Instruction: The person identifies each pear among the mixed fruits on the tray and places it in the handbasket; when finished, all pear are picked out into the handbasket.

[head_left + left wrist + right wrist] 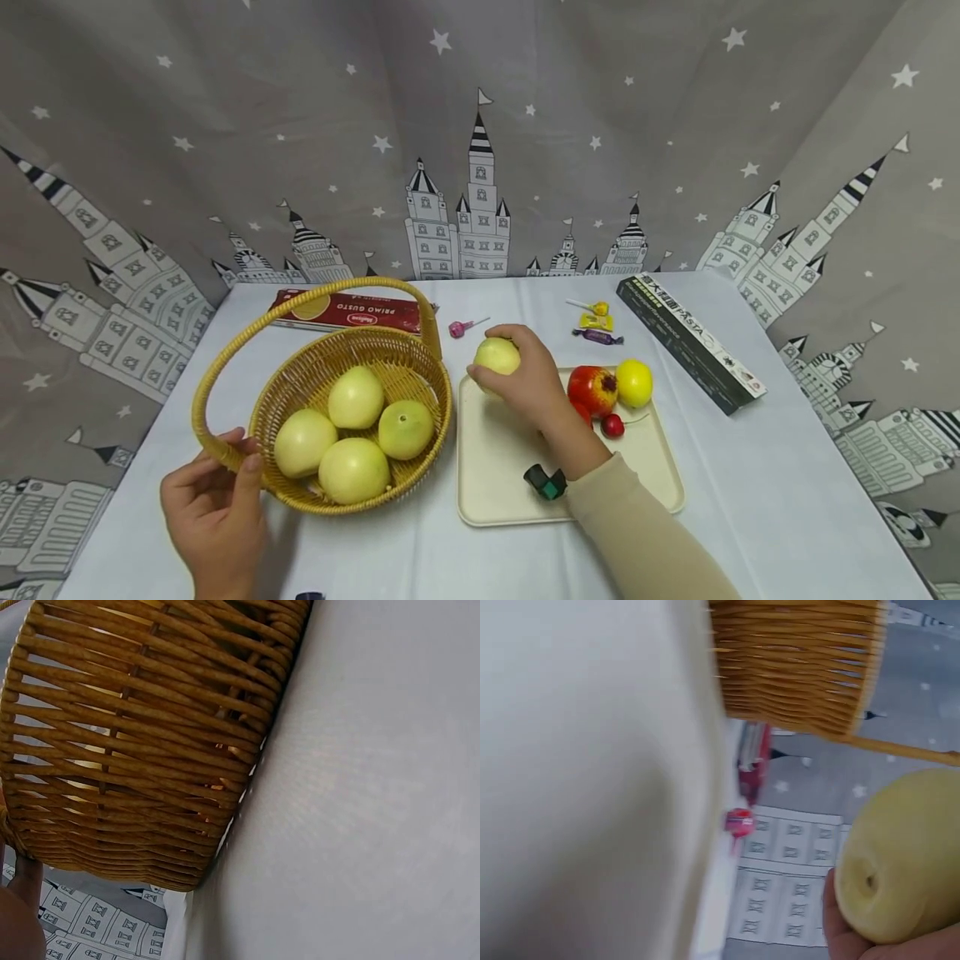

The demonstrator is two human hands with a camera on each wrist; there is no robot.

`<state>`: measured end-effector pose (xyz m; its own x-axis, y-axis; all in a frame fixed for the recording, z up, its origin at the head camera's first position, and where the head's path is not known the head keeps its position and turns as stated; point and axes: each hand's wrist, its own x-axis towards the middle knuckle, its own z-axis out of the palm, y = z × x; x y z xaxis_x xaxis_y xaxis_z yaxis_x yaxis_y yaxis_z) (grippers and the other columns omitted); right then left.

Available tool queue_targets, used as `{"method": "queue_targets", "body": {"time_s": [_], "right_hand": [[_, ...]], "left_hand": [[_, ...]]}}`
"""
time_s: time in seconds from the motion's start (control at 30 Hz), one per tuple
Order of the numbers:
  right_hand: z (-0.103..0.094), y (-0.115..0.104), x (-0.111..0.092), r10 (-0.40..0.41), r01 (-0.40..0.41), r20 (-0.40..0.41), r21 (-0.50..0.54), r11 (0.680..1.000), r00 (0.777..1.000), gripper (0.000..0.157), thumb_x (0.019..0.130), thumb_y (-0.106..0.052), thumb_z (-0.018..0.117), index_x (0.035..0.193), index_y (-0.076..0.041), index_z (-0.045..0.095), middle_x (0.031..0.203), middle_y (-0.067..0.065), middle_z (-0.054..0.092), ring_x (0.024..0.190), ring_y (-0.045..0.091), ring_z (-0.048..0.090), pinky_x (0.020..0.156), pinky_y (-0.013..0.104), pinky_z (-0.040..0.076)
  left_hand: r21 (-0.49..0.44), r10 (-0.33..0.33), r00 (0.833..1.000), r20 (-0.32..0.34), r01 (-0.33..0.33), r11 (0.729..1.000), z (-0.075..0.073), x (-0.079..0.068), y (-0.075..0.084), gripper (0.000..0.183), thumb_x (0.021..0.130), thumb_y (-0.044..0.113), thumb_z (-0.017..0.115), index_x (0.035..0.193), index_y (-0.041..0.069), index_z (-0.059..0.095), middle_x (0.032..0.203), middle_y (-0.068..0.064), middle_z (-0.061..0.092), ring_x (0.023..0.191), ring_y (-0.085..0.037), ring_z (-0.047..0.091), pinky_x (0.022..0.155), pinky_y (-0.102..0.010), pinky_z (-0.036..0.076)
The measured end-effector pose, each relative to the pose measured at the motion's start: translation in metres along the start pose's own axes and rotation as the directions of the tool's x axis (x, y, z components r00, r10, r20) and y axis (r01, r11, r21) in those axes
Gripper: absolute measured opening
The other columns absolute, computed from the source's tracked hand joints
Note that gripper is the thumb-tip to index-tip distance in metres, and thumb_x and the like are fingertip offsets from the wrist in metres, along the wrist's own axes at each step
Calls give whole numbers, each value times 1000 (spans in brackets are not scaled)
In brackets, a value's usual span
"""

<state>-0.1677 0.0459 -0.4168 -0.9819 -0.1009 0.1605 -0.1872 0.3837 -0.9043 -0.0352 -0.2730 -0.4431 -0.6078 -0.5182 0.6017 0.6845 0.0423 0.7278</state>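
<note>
My right hand [528,379] grips a pale yellow-green pear [497,356] above the back left corner of a cream tray [487,500]. In the right wrist view the pear [900,855] shows its blossom end, with fingers [840,930] around its underside. My left hand [217,504] holds the foot of the handle [217,375] of a wicker basket [447,408], at its left side. Several similar pears [355,471] lie inside the basket. Woven basket wall [142,742] fills much of the left wrist view, its base on the white cloth.
On the tray are a pomegranate [591,390], a yellow lemon-like fruit [634,382], a cherry [612,426] and a red fruit partly hidden by my arm. Behind lie a red box [360,312], a pink lollipop [457,329] and wrapped sweets [596,322]. A long black-and-white box [690,342] lies right.
</note>
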Motion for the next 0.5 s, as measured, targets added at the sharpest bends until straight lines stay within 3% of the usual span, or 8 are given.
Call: {"method": "queue_targets", "body": {"time_s": [0.1,0.23,0.4,0.5], "right_hand": [[-6,-13,0,-40,40,0,108,993,999,47,74,-27,81,116,-25,60,114,-5,59,91,22,57,70,36,56],[-5,-31,-2,-113,97,65,208,973,991,46,75,-23,81,116,-23,61,115,-4,59,90,23,58,69,37,57],[16,-52,-1,-211,165,160,262,951,964,48,74,-20,82,117,-18,60,116,-4,58,91,21,59,71,34,59],[35,-62,-1,-227,167,209,269,949,951,49,73,-21,83,116,-21,60,114,-6,57,90,17,59,72,31,59]], "left_hand": [[6,-2,1000,1,2,1000,0,0,0,40,79,-26,58,115,-19,41,115,-32,56,100,-29,63,89,-25,54],[10,-1,1000,4,1,1000,-1,0,0,40,80,-25,58,115,-19,41,115,-32,56,100,-29,63,89,-25,54],[-2,10,1000,11,-10,1000,-2,0,-2,40,80,-25,58,115,-19,40,116,-32,55,101,-29,63,89,-25,54],[-8,12,1000,13,-12,1000,-3,0,-4,40,80,-25,58,115,-19,40,116,-32,55,101,-29,63,89,-25,54]]}}
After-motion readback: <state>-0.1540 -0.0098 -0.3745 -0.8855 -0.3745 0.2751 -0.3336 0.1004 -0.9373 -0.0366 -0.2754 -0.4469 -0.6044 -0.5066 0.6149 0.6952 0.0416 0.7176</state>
